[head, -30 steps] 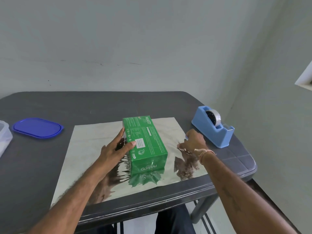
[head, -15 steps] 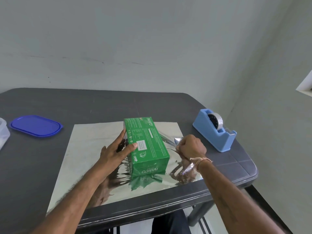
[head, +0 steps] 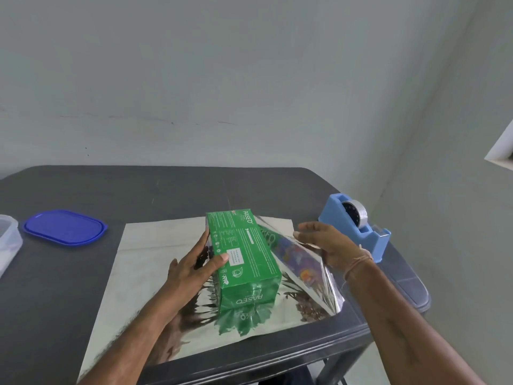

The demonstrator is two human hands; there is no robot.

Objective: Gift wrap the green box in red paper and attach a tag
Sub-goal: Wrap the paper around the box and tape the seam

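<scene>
— Well, what can be read on the green box (head: 247, 254)?

— "PASEO" in white, twice: once along the far top edge and once, upside down to the wearer, on the near end face. A white label (head: 235, 257) sits on the top face, but its print is too small to read, and so are the icons around it.

— And where is the box relative to the person's hands?

— Between them. The left hand (head: 191, 270) lies flat against the box's left side, fingers (head: 201, 243) straight along that wall and the thumb laid over the top edge, its tip touching the white label. It presses rather than clutches.

— The right hand (head: 324, 241)?

— It is just to the right of the box and apart from it, fingers stretched nearly straight toward it. The right edge of the wrapping sheet (head: 133, 287) is raised at that hand, slanting up from the foot of the box. Whether the thumb nips the edge cannot be told.

— What does the sheet show?

— Its mirror-silver face, reflecting the box and both forearms. The box stands on it, on the dark table (head: 166, 190).

— Anything else?

— A blue tape dispenser (head: 361, 237) just beyond the right hand. Well off from the left hand are a blue lid (head: 65, 227) and a clear container (head: 8, 245).
</scene>
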